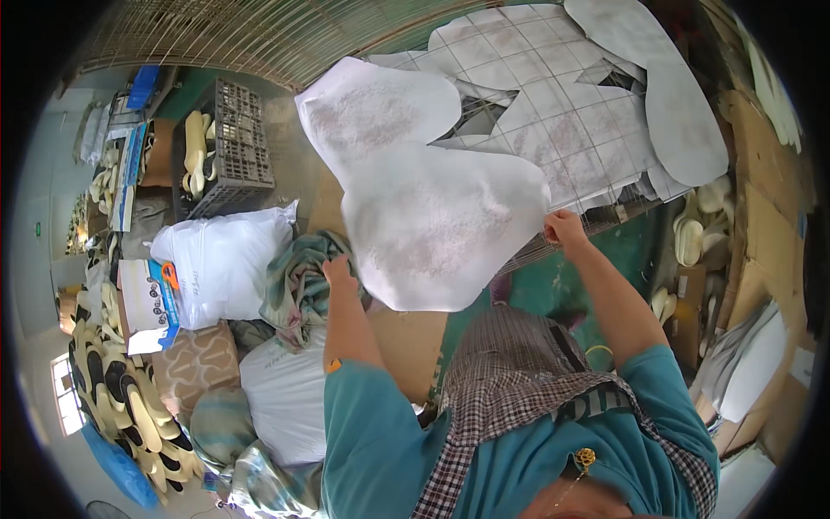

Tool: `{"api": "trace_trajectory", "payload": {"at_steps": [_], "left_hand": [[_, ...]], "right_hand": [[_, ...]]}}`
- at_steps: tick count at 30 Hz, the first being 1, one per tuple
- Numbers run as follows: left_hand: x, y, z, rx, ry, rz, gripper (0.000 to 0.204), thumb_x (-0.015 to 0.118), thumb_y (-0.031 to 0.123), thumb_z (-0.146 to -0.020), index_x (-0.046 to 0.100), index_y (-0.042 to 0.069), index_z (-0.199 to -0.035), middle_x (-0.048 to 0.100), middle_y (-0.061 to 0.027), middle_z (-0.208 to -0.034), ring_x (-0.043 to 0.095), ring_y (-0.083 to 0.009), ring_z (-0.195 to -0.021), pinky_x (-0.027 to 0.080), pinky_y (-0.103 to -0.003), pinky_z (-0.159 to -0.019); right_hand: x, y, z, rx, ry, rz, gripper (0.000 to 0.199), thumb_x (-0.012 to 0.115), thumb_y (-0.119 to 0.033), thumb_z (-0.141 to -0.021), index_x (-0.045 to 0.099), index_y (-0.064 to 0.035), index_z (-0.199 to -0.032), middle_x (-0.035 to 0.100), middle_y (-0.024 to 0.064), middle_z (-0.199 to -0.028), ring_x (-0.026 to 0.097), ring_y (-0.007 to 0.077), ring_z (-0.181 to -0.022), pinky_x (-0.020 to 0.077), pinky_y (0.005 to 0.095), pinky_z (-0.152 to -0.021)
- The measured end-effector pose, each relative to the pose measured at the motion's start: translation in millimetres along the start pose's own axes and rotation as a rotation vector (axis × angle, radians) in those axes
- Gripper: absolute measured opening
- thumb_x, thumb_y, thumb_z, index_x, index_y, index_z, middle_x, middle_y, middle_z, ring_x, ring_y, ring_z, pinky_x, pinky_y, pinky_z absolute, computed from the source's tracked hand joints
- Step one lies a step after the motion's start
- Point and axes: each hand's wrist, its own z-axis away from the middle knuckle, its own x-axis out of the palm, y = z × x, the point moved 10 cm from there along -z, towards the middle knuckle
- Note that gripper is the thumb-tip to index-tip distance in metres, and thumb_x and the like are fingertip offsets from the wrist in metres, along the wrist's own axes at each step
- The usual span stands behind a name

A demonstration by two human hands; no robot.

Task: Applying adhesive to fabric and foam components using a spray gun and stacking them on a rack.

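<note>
A large white lobed sheet with greyish speckled patches lies in front of me, overlapping a wire rack. My right hand is closed beside the sheet's right corner, at the rack's near edge. Whether its fingers grip the sheet or the rack is hidden. To the left of the sheet, my left hand is curled closed over a green striped cloth. What it holds, if anything, cannot be made out. More white sheets lie across the rack beyond.
Left of me are white sacks, a grey plastic crate, a box with orange-handled scissors, and piled cream-and-black shoe insoles. Cardboard and pale insoles line the right side. Another wire rack stretches across the top left.
</note>
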Motion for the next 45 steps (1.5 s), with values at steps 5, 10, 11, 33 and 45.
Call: {"api": "trace_trajectory", "payload": {"at_steps": [5,10,11,33,45], "left_hand": [[-4.0,6.8,23.8,0.239,0.055,0.172,0.037,0.046,0.014,-0.078,0.044,0.007,-0.115,0.052,-0.0109,-0.099,0.05,-0.0226,-0.087,0.037,-0.04,-0.08],[66.8,30.5,47.1,0.454,-0.225,0.271,0.034,0.035,0.024,-0.086,0.052,0.001,-0.104,0.054,-0.0162,-0.104,0.052,-0.0248,-0.092,0.035,-0.035,-0.089],[127.2,41.3,76.9,0.493,-0.299,0.301,0.036,0.033,0.026,-0.088,0.054,0.0,-0.101,0.054,-0.0173,-0.105,0.052,-0.0253,-0.093,0.035,-0.033,-0.09],[384.2,-456.0,950.5,1.915,-2.074,-0.747,0.042,0.057,0.006,-0.07,0.053,0.005,-0.111,0.054,-0.0157,-0.108,0.046,-0.0329,-0.106,0.035,-0.042,-0.094],[438.4,-465.7,947.1,1.89,-1.863,-0.745,0.035,0.056,0.006,-0.069,0.053,0.001,-0.103,0.053,-0.0153,-0.105,0.047,-0.0318,-0.101,0.036,-0.04,-0.089]], "right_hand": [[-50.7,-12.4,27.6,-0.034,0.062,-0.055,0.009,0.056,-0.007,-0.075,0.054,0.0005,-0.07,0.049,0.0044,-0.054,0.044,0.011,-0.043,0.0327,0.0249,-0.037],[-203.6,-11.8,124.7,-0.221,0.265,0.142,0.009,0.056,-0.01,-0.077,0.057,-0.0019,-0.076,0.055,0.0034,-0.06,0.051,0.0101,-0.05,0.0395,0.0235,-0.043],[-230.3,-5.9,147.2,-0.216,0.336,0.149,0.009,0.056,-0.011,-0.077,0.058,-0.0023,-0.078,0.057,0.003,-0.062,0.053,0.0103,-0.053,0.0426,0.0242,-0.046],[-702.0,239.4,562.9,0.197,1.693,0.366,0.068,0.066,-0.011,-0.065,0.036,-0.0066,-0.126,0.043,0.0185,-0.121,0.039,0.0342,-0.113,0.0349,0.0394,-0.096],[-556.1,117.1,705.5,-0.572,1.294,-0.481,0.057,0.059,-0.005,-0.078,0.035,-0.0062,-0.129,0.053,0.0059,-0.098,0.05,0.0129,-0.088,0.0411,0.0278,-0.081]]}}
